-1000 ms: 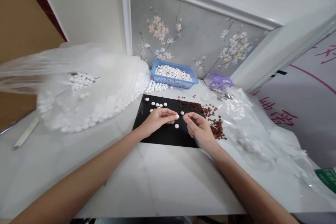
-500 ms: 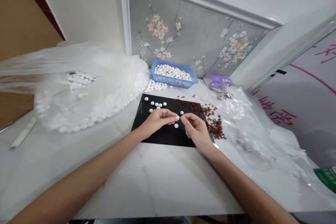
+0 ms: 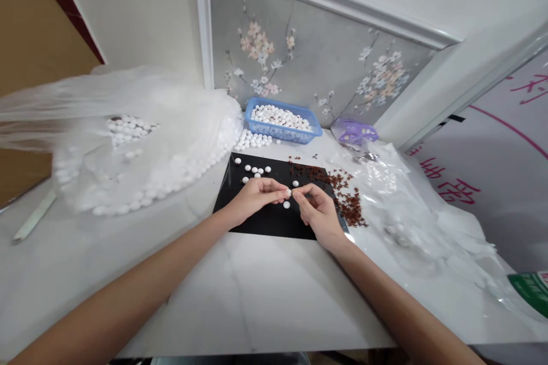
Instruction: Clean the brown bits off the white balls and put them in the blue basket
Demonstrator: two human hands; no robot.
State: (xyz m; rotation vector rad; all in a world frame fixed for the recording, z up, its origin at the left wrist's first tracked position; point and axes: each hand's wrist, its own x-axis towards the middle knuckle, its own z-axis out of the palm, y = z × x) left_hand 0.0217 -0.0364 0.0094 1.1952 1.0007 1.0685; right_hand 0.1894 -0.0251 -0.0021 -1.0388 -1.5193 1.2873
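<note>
left hand (image 3: pixel 260 196): thumb and fingertips pinching a small, smooth white round piece (image 3: pixel 288 193), held over a flat black rectangular mat (image 3: pixel 274 227). right hand (image 3: pixel 317 211): thumb and forefinger close together at that piece's right side; cannot tell whether something tiny sits between them. loose white round pieces (image 3: pixel 286 205) lie on the mat around the hands; small reddish-brown star-shaped bits (image 3: pixel 351 208) are scattered and heaped beside the right hand. judgement: a steady left pinch, right fingertips brought in squarely, light pressure, all low over the mat so a slip lands there.
</note>
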